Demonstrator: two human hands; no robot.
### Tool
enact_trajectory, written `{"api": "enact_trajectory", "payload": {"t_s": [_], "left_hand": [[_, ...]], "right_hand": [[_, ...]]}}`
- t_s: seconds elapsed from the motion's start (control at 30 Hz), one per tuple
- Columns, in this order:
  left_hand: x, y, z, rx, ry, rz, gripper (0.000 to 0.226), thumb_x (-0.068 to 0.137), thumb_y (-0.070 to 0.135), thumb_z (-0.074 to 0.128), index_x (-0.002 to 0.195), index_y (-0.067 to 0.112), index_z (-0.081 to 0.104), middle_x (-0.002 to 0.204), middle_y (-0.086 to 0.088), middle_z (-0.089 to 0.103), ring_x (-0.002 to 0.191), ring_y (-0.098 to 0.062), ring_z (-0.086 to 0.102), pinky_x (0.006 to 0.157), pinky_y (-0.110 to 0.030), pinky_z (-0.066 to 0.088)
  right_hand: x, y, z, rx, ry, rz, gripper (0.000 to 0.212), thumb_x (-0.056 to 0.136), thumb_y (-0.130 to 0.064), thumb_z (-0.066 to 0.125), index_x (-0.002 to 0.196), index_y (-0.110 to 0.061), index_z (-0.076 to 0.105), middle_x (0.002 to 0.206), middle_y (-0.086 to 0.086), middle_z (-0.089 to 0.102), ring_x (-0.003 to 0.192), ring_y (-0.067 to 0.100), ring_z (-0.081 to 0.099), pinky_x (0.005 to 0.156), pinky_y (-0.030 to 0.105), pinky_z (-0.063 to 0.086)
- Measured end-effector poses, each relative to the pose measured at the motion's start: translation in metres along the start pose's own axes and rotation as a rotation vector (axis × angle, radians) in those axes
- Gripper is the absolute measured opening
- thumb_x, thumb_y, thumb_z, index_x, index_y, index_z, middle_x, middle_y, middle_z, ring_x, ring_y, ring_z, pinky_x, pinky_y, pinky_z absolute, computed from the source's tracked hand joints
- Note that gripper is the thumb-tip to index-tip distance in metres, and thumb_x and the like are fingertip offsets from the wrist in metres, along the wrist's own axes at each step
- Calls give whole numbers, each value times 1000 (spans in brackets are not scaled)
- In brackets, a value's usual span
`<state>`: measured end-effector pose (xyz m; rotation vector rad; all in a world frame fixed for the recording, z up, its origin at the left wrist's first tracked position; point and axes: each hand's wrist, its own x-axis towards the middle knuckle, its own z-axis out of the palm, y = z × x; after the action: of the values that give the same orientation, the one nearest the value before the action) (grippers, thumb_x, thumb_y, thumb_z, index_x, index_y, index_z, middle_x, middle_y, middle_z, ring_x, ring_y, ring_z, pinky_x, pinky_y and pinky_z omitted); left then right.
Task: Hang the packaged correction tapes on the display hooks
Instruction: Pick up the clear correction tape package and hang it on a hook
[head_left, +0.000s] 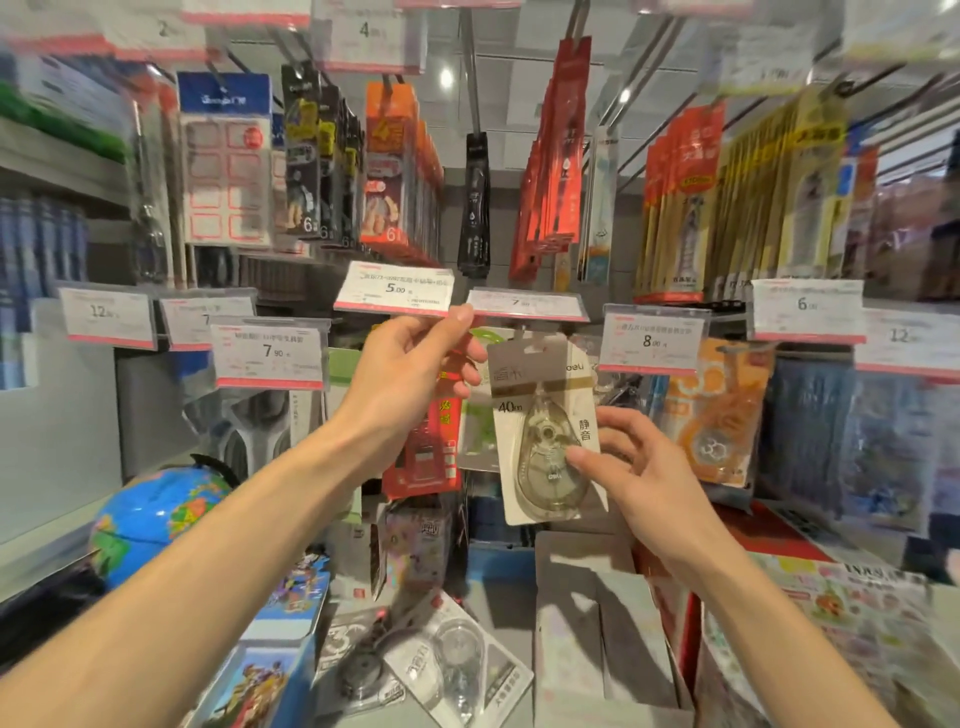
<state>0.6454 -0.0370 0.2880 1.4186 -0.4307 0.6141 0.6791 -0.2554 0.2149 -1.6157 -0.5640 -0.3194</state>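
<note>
While the right hand (631, 470) pinches the correction tape pack (545, 431) by its lower right edge, thumb on the front, the pack stands upright, long axis running twelve to six, its punched hang hole at the top. The left hand (415, 364) is at ten o'clock from the pack, fingers curled on the price tag (395, 288) marked 5.00 and just touching the pack's upper left corner. The hook itself is hidden behind the tags, so I cannot tell how far the hole is from its tip. The left hand is nearer the hook; the right carries the load. Room is tight: tags crowd twelve o'clock, an orange pack (719, 410) hangs at three. More packs (457, 660) lie below at six.
</note>
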Motion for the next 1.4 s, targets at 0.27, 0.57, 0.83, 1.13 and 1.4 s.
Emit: {"api": "enact_trajectory", "payload": {"t_s": [0.27, 0.57, 0.83, 1.13, 1.4], "left_hand": [[0, 2, 0, 4, -17, 3, 22, 99, 26, 58, 90, 7, 66, 73, -3, 69, 58, -11, 61, 52, -20, 52], [-3, -11, -6, 47, -37, 6, 14, 100, 22, 57, 103, 10, 64, 74, -3, 69, 59, -12, 62, 53, -21, 51], [-16, -57, -8, 413, 41, 28, 11, 99, 32, 57, 110, 37, 56, 99, 7, 70, 84, -14, 69, 74, -34, 58], [-19, -94, 5, 626, -73, 62, 59, 99, 26, 55, 151, 39, 29, 122, 25, 56, 102, 8, 60, 92, -21, 47], [-12, -104, 5, 676, -102, 107, 63, 100, 27, 51, 154, 41, 22, 112, 13, 69, 84, -7, 67, 80, -26, 51]], "right_hand": [[14, -1, 8, 11, 38, -28, 31, 91, -12, 70, 118, -21, 57, 97, -4, 77, 83, 3, 75, 67, 12, 53], [27, 5, 16, 23, 42, -10, 32, 92, -13, 70, 118, -23, 54, 99, -3, 77, 80, 2, 74, 63, 9, 51], [33, 24, 24, -47, 87, 18, 42, 90, -27, 72, 127, -29, 52, 119, 0, 69, 101, 8, 71, 90, 29, 55], [31, 30, 36, -221, 173, -82, 41, 95, -23, 64, 129, -35, 43, 109, -10, 59, 85, -5, 66, 80, 15, 52], [20, 47, 47, -577, 181, -281, 59, 102, -27, 53, 155, -31, 29, 137, -2, 46, 112, -3, 46, 96, 17, 36]]}}
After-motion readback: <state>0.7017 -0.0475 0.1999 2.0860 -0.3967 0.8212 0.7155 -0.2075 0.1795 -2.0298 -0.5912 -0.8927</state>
